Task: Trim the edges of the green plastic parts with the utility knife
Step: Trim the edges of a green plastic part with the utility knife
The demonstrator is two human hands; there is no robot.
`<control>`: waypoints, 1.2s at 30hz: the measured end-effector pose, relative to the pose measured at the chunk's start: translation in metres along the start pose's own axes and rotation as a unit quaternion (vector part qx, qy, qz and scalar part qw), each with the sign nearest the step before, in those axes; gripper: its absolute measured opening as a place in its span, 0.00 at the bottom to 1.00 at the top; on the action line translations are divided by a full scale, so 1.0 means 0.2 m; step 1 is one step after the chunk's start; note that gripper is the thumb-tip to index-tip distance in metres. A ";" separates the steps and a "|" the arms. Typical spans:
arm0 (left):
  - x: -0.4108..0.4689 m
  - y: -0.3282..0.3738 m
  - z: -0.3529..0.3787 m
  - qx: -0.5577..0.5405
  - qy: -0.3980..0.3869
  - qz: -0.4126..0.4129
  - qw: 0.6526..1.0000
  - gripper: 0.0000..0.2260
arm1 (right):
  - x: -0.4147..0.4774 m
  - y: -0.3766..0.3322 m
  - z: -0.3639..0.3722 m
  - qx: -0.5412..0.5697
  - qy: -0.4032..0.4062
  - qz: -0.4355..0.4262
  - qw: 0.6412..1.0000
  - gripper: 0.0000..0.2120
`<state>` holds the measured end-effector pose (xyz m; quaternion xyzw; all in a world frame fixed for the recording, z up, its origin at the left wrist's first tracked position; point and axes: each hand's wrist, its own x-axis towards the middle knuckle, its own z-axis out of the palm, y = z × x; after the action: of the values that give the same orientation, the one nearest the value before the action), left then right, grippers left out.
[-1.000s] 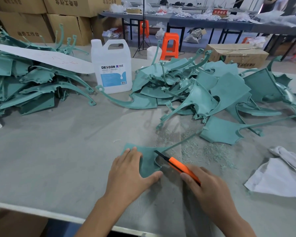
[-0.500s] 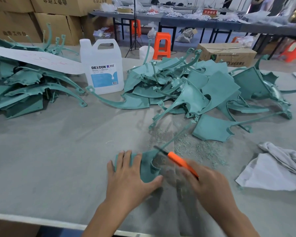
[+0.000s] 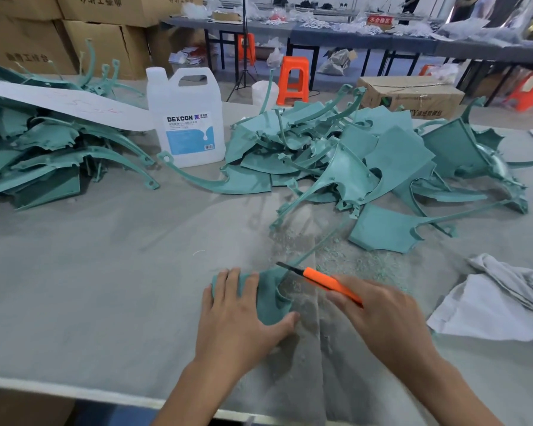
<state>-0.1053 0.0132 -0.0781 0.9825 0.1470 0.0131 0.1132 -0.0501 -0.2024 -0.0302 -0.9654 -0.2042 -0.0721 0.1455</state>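
thin green part (image 3: 271,298) likely light, springy: left hand (image 3: 239,318) flat, pinning its broad panel to desk (image 3: 105,287); right hand (image 3: 379,318) clamped on utility knife (image 3: 326,282).

The left forearm (image 3: 194,392) and right forearm (image 3: 456,392), both bare, reach in from the near edge and angle toward each other. The left hand (image 3: 240,315) lies palm down with its fingers straight and close together. Its thumb is spread out to the right, and the hand presses flat on the green plastic part (image 3: 271,296). The right hand (image 3: 382,321) shows its back, with its fingers curled round the handle of the utility knife (image 3: 323,281).
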 end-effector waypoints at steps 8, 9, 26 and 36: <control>0.00 0.00 0.02 -0.022 -0.004 -0.003 1.000 0.49 | 0.08 0.10 -0.13 0.027 0.163 0.028 0.986 0.15; 0.00 0.00 0.03 -0.020 -0.003 -0.006 1.000 0.49 | 0.06 0.07 -0.12 0.036 0.149 0.001 0.988 0.16; -0.01 -0.01 -0.03 -0.040 -0.054 -0.018 0.998 0.55 | -0.08 0.10 0.10 0.260 0.177 0.148 0.938 0.14; 0.22 0.25 -0.14 -0.279 0.060 0.120 0.951 0.19 | -0.08 0.15 0.26 0.345 0.229 0.210 0.886 0.24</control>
<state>-0.0509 -0.0139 -0.0391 0.9197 0.0247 0.1264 0.3708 -0.0471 -0.2185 -0.0903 -0.8313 0.0299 -0.1841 0.5235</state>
